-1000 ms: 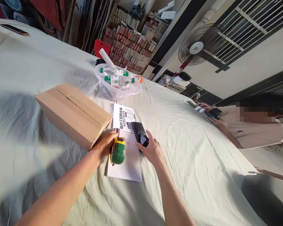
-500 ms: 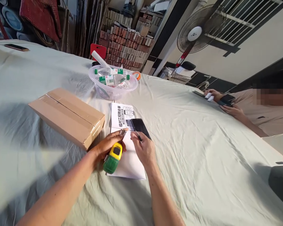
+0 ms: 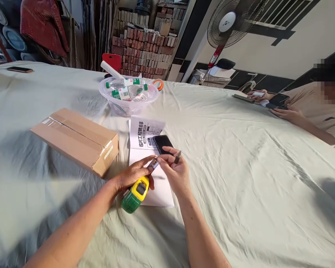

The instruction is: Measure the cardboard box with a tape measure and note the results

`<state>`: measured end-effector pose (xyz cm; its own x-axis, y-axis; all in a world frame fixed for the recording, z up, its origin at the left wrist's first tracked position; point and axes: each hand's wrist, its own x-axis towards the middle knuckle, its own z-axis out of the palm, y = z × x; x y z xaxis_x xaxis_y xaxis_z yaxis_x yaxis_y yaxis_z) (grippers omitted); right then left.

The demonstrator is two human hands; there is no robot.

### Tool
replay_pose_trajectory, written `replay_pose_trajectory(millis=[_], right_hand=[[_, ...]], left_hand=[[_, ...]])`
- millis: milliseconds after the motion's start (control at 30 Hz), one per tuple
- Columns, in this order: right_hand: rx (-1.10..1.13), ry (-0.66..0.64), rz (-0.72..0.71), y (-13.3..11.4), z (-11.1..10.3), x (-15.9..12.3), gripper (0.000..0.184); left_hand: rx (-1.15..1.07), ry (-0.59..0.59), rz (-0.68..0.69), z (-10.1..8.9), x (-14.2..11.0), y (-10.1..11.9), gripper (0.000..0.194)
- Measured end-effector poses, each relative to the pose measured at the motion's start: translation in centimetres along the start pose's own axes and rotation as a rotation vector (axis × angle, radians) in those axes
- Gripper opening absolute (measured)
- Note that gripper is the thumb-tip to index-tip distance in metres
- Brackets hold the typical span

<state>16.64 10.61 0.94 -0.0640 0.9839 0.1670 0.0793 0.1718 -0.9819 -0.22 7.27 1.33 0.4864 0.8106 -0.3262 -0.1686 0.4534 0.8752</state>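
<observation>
My left hand (image 3: 134,173) is closed on a yellow and green tape measure (image 3: 135,194), whose short metal blade end (image 3: 154,162) sticks out toward my right hand (image 3: 175,169). The right thumb and finger touch the tip of that blade. Between the right fingers sits a slim dark pen (image 3: 178,157), partly hidden. Beneath both hands lie white sheets (image 3: 156,197), with a printed notice (image 3: 141,132) at the far end, its edge lifted. A black phone (image 3: 162,143) rests on the paper just beyond my right hand.
Left of the paper is a closed cardboard box (image 3: 75,137). Behind it stands a clear plastic basin (image 3: 128,109) with bottles and a white roll; orange tape (image 3: 158,85) lies beside it. Another phone (image 3: 19,69) is far left. A person (image 3: 304,111) at right handles a phone.
My right hand has left the phone on the paper and come to the blade tip, now with a pen in its fingers. The tape measure has tilted, and the notice's far edge has risen.
</observation>
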Motion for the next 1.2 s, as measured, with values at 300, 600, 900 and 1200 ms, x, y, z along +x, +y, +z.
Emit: replay_pose_trajectory(millis=[300, 600, 900, 1200], right_hand=[[0.368, 0.596, -0.027, -1.3, -6.1, 2.3, 0.038], [0.474, 0.706, -0.064, -0.7, -8.4, 2.6, 0.030], [0.590, 0.307, 0.145, 0.8, -7.4, 3.1, 0.034], [0.459, 0.017, 0.343, -0.5, -4.7, 1.5, 0.095]], left_hand=[[0.127, -0.117, -0.127, 1.4, -0.1, 0.0, 0.020], [0.384, -0.030, -0.170, 1.6, -0.3, -0.3, 0.013], [-0.052, 0.191, -0.043, -0.6, -0.9, 0.0, 0.014], [-0.263, 0.387, 0.109, -3.4, -3.3, 0.9, 0.010]])
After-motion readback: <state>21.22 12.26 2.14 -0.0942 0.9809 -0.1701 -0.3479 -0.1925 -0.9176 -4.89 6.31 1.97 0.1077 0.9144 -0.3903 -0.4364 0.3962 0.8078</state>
